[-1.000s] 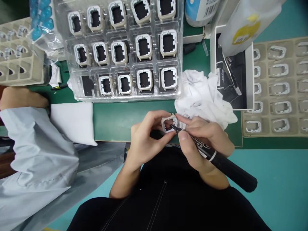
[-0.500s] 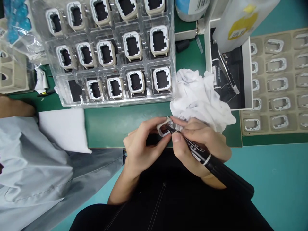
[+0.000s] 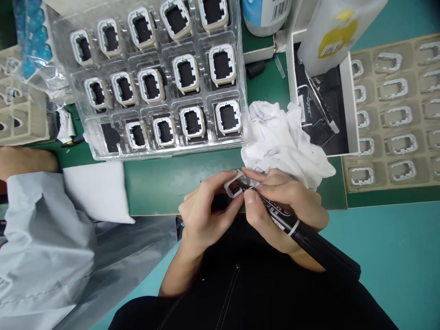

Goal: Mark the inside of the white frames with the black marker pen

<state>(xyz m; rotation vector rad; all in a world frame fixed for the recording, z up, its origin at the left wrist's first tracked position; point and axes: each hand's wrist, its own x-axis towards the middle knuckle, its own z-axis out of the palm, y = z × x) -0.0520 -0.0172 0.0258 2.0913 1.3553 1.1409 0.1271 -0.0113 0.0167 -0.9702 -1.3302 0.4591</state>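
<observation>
Near the front edge of the green table, my left hand (image 3: pixel 210 211) pinches a small whitish square frame (image 3: pixel 228 187) between thumb and fingers. My right hand (image 3: pixel 287 208) is closed around a black marker pen (image 3: pixel 300 231), its tip inside the frame's opening. Whether the tip touches the inner wall I cannot tell. A fingertip of my right hand is close to the frame's far edge. Just beyond my hands, a clear plastic tray (image 3: pixel 132 155) holds rows of similar white-rimmed frames, one in each filled pocket. A crumpled white cloth (image 3: pixel 285 142) lies beside my right hand.
A white box (image 3: pixel 354 110) holds a large bottle (image 3: pixel 338 34), tweezers (image 3: pixel 321 103) and a dark pen. A beige tray (image 3: pixel 373 128) of white frames lies at right. A black cap (image 3: pixel 256 68) rests behind the cloth. At left are a white pad (image 3: pixel 98 190) and a person's grey sleeve (image 3: pixel 48 238).
The view has shifted slightly, so the trays appear a little lower at left. Both hands keep their hold on frame and marker, with the pen tip still in the opening.
</observation>
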